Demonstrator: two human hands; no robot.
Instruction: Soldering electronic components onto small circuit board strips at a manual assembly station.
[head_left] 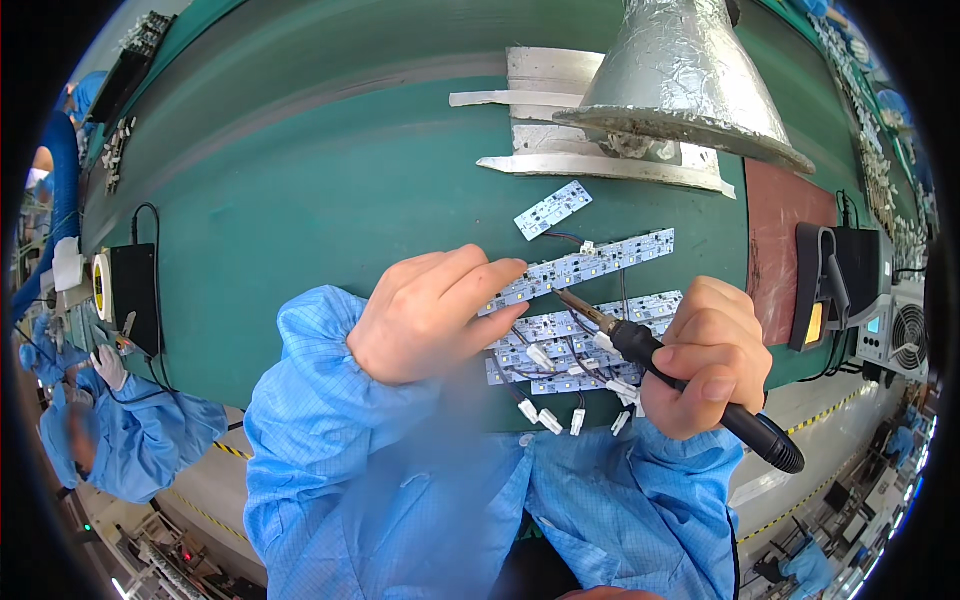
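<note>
My left hand (430, 310) pinches the left end of a long white LED circuit board (600, 262) between thumb and fingers. Wrapped around the black handle of a soldering iron (650, 352) is my right hand (710, 360). The iron's metal tip points up and left, at the lower edge of the held board; whether it touches cannot be made out. A short LED board (553, 210) lies just beyond, with a dark wire running from it toward a white connector. Under and below the held board, several more LED strips (560, 325) are piled, with wires and white connectors (549, 420) toward me.
A foil-covered fume hood (690, 70) stands over a metal plate (555, 70) at the far side. On the right are a soldering iron holder (820, 285) and a soldering station (890, 335). A black box (135, 300) sits left, near a co-worker in blue (140, 440).
</note>
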